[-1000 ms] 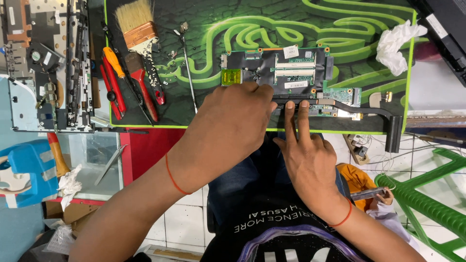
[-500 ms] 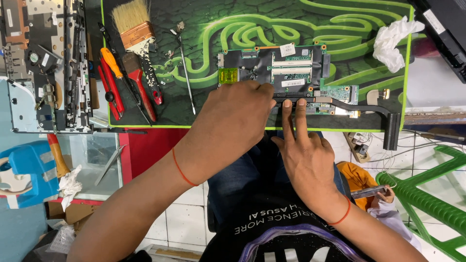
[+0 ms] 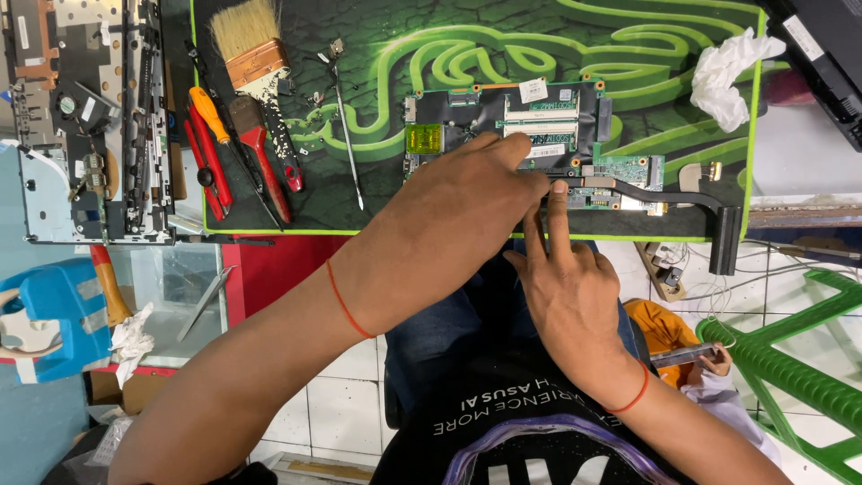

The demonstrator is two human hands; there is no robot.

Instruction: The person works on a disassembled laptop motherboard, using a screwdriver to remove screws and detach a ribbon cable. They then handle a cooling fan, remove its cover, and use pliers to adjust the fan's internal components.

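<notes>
We are working at the near edge of the one board (image 3: 530,135), which lies on the green mat (image 3: 377,54). Our left hand (image 3: 458,207) presses flat on it, fingers together; our right hand (image 3: 561,287) sets two extended fingers against the black heat pipe (image 3: 682,193), gripping nothing. Freeing that pipe looks like the step; next calls for a careful lift. We count one brush (image 3: 247,45), one crumpled tissue (image 3: 723,72), and two red-handled tools (image 3: 211,166).

Over the last second the left hand (image 3: 458,211) has slid a little further right across the near edge of the laptop motherboard (image 3: 521,126), closing against the right hand's fingertips (image 3: 558,190).
</notes>
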